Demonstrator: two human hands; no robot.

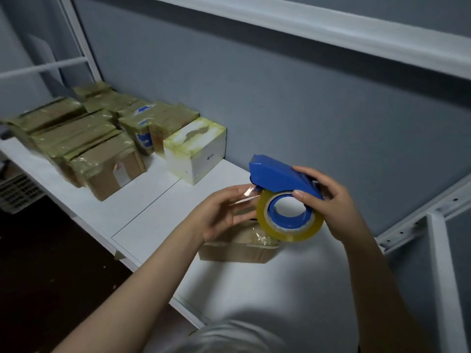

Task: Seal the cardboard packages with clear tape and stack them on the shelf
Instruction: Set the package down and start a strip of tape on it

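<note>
My right hand (328,200) grips a blue tape dispenser (277,175) that carries a roll of clear yellowish tape (289,220). It is held just above a small cardboard package (234,249) lying on the white shelf (153,207). My left hand (224,212) pinches the free end of the tape next to the dispenser's front, over the package's top. Crumpled tape covers the package's right end. My hands and the roll hide most of the package.
Several taped cardboard packages (76,138) stand in rows at the shelf's far left, with a white taped box (196,151) beside them. A grey wall runs behind. White metal frame bars (438,250) rise at the right. Dark floor lies below left.
</note>
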